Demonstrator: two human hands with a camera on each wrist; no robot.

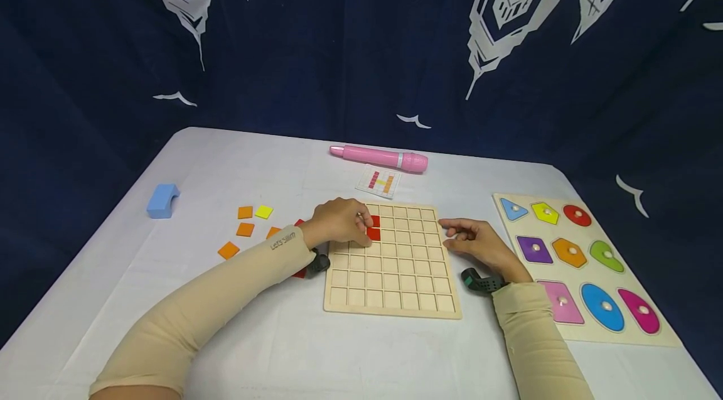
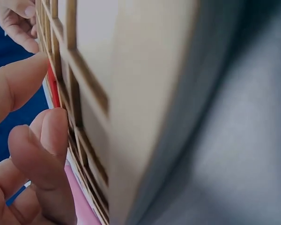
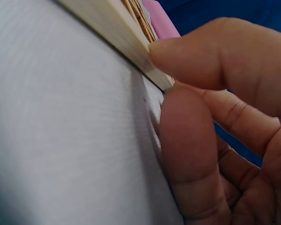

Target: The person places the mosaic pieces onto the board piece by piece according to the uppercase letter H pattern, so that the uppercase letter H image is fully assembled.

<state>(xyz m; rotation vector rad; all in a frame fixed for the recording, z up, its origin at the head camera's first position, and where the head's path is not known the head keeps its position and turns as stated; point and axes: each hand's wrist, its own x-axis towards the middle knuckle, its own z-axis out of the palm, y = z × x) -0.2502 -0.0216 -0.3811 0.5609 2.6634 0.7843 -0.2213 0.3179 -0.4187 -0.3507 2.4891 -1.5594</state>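
Grid, head view: wooden board [image 1: 392, 282] flat on the white surface [image 1: 316, 356], centred in front of the person; two red squares [image 1: 373, 234] sit in neighbouring cells, one above the other, towards its upper left.
Left hand, head view: hand [image 1: 339, 219] over the board's upper left, fingers bent, thumb and fingertips apart beside the red squares.
Right hand, head view: hand [image 1: 479, 242] part open at the board's right edge, thumb and forefinger spread along it.
Loose squares, head view: orange squares [image 1: 245, 212] and a yellow square [image 1: 263, 211] left of the board; more red partly hidden by the left arm.
Farther off, head view: patterned card [image 1: 380, 181] and pink pen [image 1: 378, 156] beyond the board, blue block [image 1: 162, 201] far left, shape puzzle [image 1: 565, 230] on the right.
Left wrist view: red shows in the gap between thumb and forefinger, grip loose.
Right wrist view: thumb and forefinger tips meet the board's edge, not wrapped round it; other fingers bent.
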